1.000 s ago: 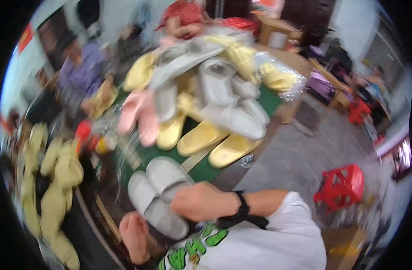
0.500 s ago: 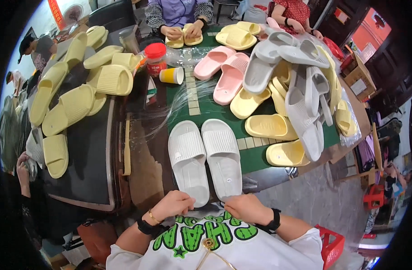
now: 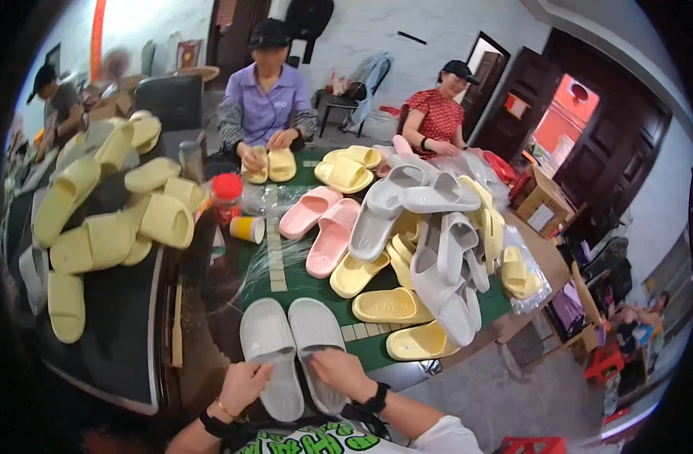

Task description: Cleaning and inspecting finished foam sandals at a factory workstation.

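At the bottom middle, the right hand (image 3: 340,374) hides part of a gray slipper (image 3: 316,324). The bottom edge cuts off the shirt (image 3: 446,437) and, at lower right, a red stool (image 3: 535,446).

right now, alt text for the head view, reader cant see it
The wearer's hands are at a pair of gray slippers at a green table. Beyond is a gray and yellow slipper pile, with two people across.

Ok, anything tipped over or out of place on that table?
The yellow cup lies on its side beside the upright red-lidded jar; no spill shows. The nearest grey slippers sit neatly side by side.
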A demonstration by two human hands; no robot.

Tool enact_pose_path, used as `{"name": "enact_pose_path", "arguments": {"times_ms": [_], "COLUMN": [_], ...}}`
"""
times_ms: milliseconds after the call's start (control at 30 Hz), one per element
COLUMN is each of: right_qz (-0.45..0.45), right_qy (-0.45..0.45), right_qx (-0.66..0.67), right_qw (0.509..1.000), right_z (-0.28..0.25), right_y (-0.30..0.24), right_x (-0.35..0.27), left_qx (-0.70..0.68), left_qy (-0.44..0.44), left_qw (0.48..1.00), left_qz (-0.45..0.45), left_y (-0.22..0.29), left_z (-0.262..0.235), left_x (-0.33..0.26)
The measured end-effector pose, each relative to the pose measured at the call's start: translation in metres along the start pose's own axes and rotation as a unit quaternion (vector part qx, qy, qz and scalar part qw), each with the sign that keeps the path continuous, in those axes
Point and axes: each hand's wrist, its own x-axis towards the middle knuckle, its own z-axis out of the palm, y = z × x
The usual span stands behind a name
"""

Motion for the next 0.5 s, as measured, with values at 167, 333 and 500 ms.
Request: {"name": "enact_pose_path", "arguments": {"times_ms": [167, 333, 500], "right_qz": [0.001, -0.043, -0.012], "right_qy": [0.095, 0.126, 0.186], "right_qx": [-0.016, 0.026, 0.078], "right_qw": [0.995, 0.991, 0.979], "right_z": [-0.001, -0.015, -0.033], "right_y": [-0.001, 0.006, 0.010], "right_x": [0.002, -0.003, 0.002], "left_qx": [0.005, -0.056, 0.034], "left_qy": [0.116, 0.184, 0.228], "left_qw": [0.988, 0.978, 0.971], "left_qz": [0.102, 0.077, 0.060], "left_y": [0.001, 0.009, 0.011], "left_z": [-0.001, -0.025, -0.046], "left_x": [0.001, 0.028, 0.065]}}
